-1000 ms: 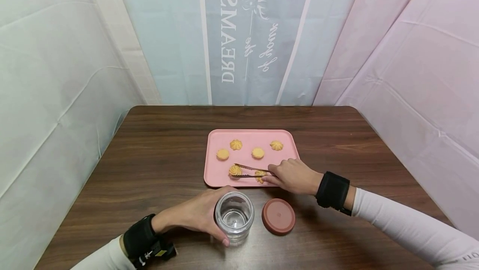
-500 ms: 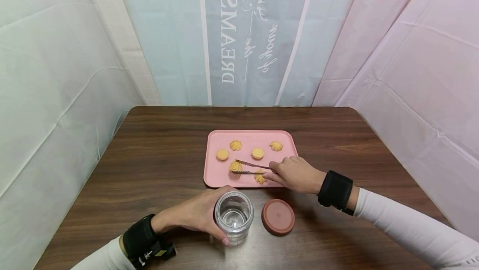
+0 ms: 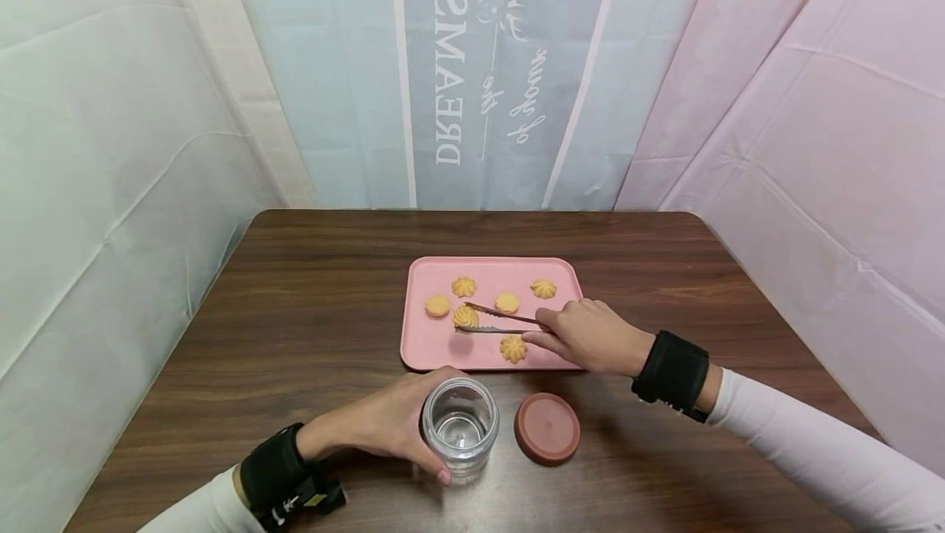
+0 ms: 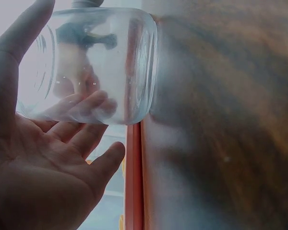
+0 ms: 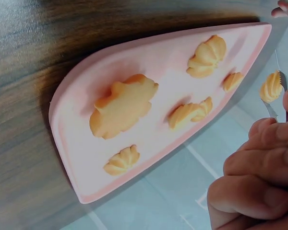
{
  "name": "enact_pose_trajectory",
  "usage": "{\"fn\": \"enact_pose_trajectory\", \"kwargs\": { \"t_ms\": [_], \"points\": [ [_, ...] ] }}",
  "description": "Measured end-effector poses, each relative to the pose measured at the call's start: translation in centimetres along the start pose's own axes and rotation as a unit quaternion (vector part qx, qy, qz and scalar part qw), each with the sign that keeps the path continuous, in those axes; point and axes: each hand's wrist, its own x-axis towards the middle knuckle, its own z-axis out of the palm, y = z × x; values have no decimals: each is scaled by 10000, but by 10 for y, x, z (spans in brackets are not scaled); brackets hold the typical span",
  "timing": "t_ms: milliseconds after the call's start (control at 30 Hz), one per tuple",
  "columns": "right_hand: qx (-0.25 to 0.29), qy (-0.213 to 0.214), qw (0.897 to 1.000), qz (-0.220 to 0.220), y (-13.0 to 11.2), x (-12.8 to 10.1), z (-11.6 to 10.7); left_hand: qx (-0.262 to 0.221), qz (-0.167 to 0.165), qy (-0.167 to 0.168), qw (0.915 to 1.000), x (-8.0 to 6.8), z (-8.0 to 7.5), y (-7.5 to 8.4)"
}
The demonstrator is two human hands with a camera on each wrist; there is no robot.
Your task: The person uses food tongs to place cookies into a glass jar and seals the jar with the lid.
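Observation:
My left hand (image 3: 402, 418) curls round an uncapped glass jar (image 3: 461, 426) that stands on the table, thumb at the near side. In the left wrist view the jar (image 4: 101, 67) looks clear, with nothing inside. My right hand (image 3: 586, 334) grips metal tongs (image 3: 509, 330) over the pink tray (image 3: 421, 357). Between the tong tips is a swirled butter cookie (image 3: 465, 317), raised off the tray. The right wrist view shows this cookie (image 5: 271, 86) well apart from the tray. Several other cookies lie on the tray, one flower-shaped cookie (image 3: 513, 348) nearest the front.
A reddish-brown round lid (image 3: 548, 428) lies on the wooden table (image 3: 317, 295), right of the jar and in front of the tray. Behind the table hangs a pale cloth (image 3: 487, 180) with lettering. White cloth walls (image 3: 133, 189) stand at both sides.
The tongs have lifted the swirled cookie off the tray, and it has moved slightly up in the head view. My right hand rose with it. The left hand and jar stay in place.

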Motion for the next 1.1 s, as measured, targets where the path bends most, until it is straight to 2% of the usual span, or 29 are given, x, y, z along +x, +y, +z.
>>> {"fn": "enact_pose_trajectory", "kwargs": {
  "t_ms": [400, 800, 1100],
  "points": [
    [-152, 378, 9990, -199, -1, -2, -13, -43, -50, 6, 10000, -1, -1, 0],
    [-142, 469, 9984, -299, -3, -6, -21, 136, 42, 44, 9999, -1, -3, 0],
    [-95, 498, 9982, -313, -6, -11, -32, -40, 77, 77, 9999, -1, -4, 0]
  ]
}}
